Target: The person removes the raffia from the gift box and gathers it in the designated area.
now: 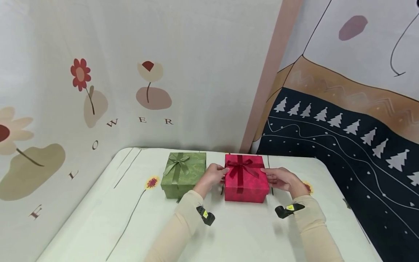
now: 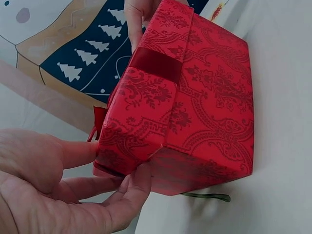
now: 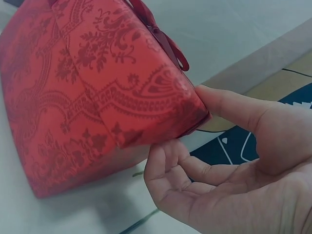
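A red gift box with a darker red ribbon bow on its lid stands on the table. My left hand pinches the lid at its left side, thumb at the top edge and fingers curled under the rim in the left wrist view. On the opposite side my right hand pinches the lid the same way, with thumb above and curled fingers below. The lid sits on the box. What the box contains is hidden.
Left of the red box stands a green gift box with a green bow, close to my left forearm. A white flower-printed cloth covers the table. Printed curtains hang behind and to the right.
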{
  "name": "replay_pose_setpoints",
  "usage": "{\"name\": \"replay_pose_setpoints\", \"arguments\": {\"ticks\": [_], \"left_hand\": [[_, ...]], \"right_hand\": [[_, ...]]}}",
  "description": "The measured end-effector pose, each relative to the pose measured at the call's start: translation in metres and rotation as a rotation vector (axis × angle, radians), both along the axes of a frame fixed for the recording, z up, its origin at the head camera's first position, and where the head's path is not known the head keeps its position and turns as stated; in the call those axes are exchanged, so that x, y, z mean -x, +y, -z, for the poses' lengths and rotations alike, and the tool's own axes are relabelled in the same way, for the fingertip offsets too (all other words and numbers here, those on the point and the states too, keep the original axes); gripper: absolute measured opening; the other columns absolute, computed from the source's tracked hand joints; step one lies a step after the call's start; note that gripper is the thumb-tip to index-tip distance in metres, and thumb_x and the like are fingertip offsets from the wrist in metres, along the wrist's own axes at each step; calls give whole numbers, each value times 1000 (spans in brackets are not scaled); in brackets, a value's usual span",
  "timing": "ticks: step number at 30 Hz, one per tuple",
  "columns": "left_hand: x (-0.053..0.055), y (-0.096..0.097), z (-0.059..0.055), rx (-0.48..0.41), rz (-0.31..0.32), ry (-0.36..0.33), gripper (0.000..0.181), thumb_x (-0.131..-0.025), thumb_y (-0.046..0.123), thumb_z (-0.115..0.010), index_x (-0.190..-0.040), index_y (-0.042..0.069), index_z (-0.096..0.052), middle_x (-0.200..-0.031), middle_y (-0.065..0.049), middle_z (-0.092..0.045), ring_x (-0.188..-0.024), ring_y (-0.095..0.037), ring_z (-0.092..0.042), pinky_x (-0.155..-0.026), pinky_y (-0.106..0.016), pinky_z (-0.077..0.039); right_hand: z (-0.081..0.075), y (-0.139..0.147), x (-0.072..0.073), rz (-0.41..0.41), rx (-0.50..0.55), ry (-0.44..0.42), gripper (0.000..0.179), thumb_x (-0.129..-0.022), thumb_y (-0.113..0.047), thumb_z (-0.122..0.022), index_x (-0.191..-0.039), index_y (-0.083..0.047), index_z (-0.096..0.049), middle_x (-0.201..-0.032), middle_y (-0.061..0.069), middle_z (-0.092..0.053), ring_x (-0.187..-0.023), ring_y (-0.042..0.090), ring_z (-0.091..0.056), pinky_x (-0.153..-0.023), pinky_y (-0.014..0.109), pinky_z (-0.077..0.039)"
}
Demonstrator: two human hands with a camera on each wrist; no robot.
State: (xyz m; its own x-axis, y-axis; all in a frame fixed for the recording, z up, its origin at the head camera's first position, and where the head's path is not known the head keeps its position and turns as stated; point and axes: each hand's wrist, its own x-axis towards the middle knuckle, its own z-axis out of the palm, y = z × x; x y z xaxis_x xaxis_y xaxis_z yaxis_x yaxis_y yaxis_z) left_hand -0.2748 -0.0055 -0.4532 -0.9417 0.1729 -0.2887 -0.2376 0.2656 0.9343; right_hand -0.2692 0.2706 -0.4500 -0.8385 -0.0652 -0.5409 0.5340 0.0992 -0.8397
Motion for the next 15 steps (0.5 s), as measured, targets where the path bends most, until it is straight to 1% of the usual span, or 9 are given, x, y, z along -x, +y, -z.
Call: {"name": "replay_pose_setpoints", "arguments": {"ticks": [3, 5, 7, 12, 15], "left_hand": [[-1, 0, 0, 13, -3, -4, 31, -107, 16, -58, -119, -12, -65, -99, -15, -69, -86, -22, -68, -88, -44, -60], [-1, 0, 0, 16, -3, -4, 32, -107, 16, -58, -121, -12, -64, -100, -16, -70, -86, -23, -69, -89, -44, -60], [-1, 1, 0, 16, -4, -3, 33, -107, 17, -59, -122, -12, -64, -100, -16, -70, -87, -23, -69, -88, -43, -60], [-2, 0, -2, 18, -10, 0, 32, -107, 17, -59, -120, -11, -64, -99, -14, -68, -86, -22, -67, -86, -42, -60], [-3, 0, -1, 13, -11, 2, 32, -107, 17, -59, -119, -12, -64, -99, -15, -68, -87, -23, -68, -85, -42, -60]], "right_hand": [[1, 2, 0, 3, 60, 5, 40, -101, -22, -67, -127, 7, -57, -92, 5, -67, -86, 16, -60, -78, 25, -56], [2, 3, 0, 15, 87, 3, 38, -101, -20, -67, -126, 7, -56, -92, 6, -66, -86, 16, -60, -78, 26, -57], [2, 3, 0, 9, 89, 8, 44, -101, -21, -67, -131, 8, -54, -93, 5, -67, -86, 15, -61, -79, 26, -58], [4, 1, 0, -10, 20, 5, 63, -99, -33, -71, -140, 11, -51, -96, 5, -70, -87, 15, -65, -82, 28, -60], [6, 1, 0, -16, 5, 3, 66, -99, -35, -71, -141, 12, -50, -95, 5, -69, -87, 15, -65, -82, 28, -60]]}}
